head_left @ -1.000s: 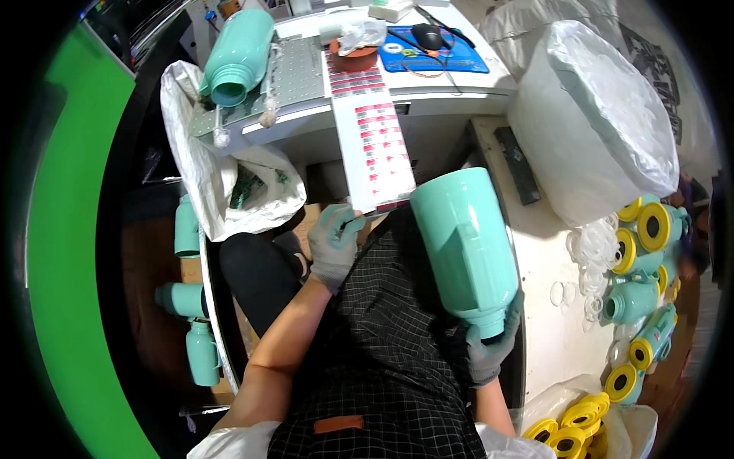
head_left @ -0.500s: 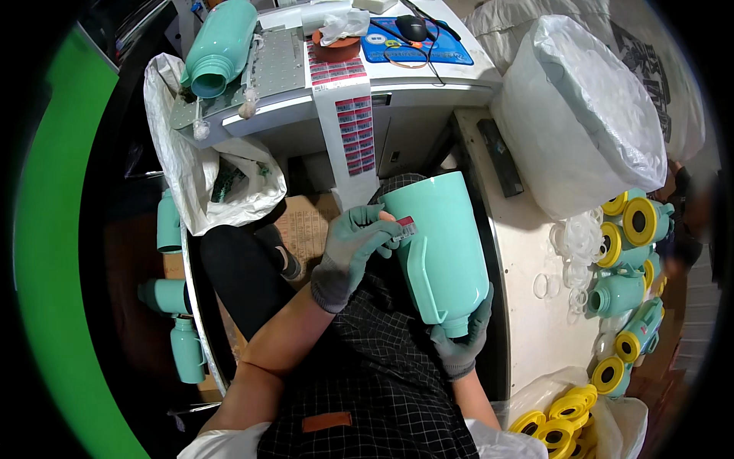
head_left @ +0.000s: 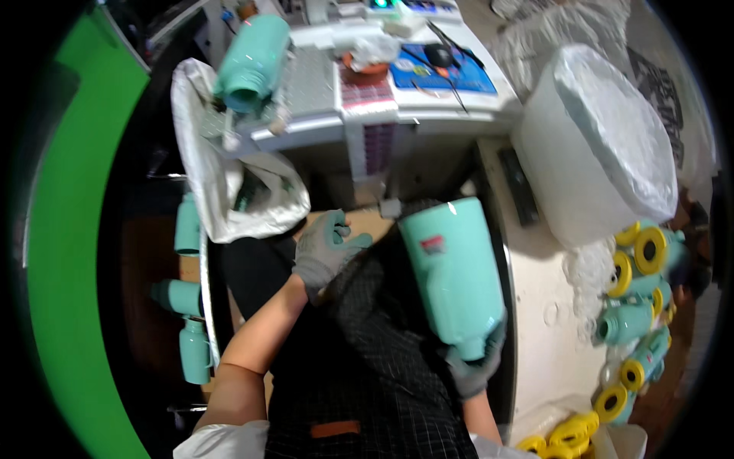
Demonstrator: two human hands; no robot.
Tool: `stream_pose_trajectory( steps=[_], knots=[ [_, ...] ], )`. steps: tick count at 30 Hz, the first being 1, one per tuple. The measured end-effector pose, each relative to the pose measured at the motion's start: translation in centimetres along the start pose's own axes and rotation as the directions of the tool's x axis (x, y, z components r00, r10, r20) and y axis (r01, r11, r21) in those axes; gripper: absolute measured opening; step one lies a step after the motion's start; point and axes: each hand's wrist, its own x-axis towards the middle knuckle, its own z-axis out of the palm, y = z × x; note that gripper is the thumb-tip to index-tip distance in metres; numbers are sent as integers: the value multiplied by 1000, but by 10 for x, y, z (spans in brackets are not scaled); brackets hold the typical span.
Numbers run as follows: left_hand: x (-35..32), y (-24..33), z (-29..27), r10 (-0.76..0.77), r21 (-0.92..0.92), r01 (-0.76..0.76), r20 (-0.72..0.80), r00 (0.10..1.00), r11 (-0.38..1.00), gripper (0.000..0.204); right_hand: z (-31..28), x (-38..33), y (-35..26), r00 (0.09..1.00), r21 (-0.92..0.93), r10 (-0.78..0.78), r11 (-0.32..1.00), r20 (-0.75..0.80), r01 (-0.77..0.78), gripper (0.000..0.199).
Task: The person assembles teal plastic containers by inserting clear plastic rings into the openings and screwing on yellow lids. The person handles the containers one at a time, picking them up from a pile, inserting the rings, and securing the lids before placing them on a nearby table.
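Observation:
My right hand [head_left: 475, 366], in a grey glove, grips the neck end of a large mint-green bottle [head_left: 453, 275] held base-up over my lap. A small red and white sticker [head_left: 433, 245] sits on the bottle's side near the base. My gloved left hand [head_left: 325, 251] hovers just left of the bottle with its fingers loosely curled, apart from it and holding nothing I can see. A long strip of red stickers [head_left: 367, 115] hangs off the front of the white desk [head_left: 428, 115] above.
Another mint bottle [head_left: 251, 55] lies on the desk's left end above a white plastic bag [head_left: 229, 191]. More mint bottles [head_left: 189, 306] stand at the left. Bottles with yellow caps [head_left: 638, 306] pile at the right, beside a large plastic-wrapped bundle [head_left: 604, 153].
My left hand touched the bottle's side near the base, then drew back to the left, leaving the sticker on it. The bottle has tilted and shifted slightly right.

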Motion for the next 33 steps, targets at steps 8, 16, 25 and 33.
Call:
stream_pose_trajectory(
  steps=[8, 16, 25, 33],
  knots=[
    [128, 28, -171, 880, 929, -218, -180, 440, 299, 66, 11, 58, -38, 976, 150, -45, 986, -214, 78, 107],
    [92, 44, -213, 922, 915, -333, -91, 377, 227, 61, 68, 158, -82, 942, 108, -284, 946, -178, 306, 92],
    [-120, 28, -147, 626, 161, -610, -318, 712, 776, 74, 271, 262, -170, 591, -342, -748, 494, 301, 799, 89],
    [-130, 0, -110, 420, -113, -446, -195, 886, 888, 66, 444, 308, -184, 629, -583, -557, 291, 542, 759, 81]
  ],
)
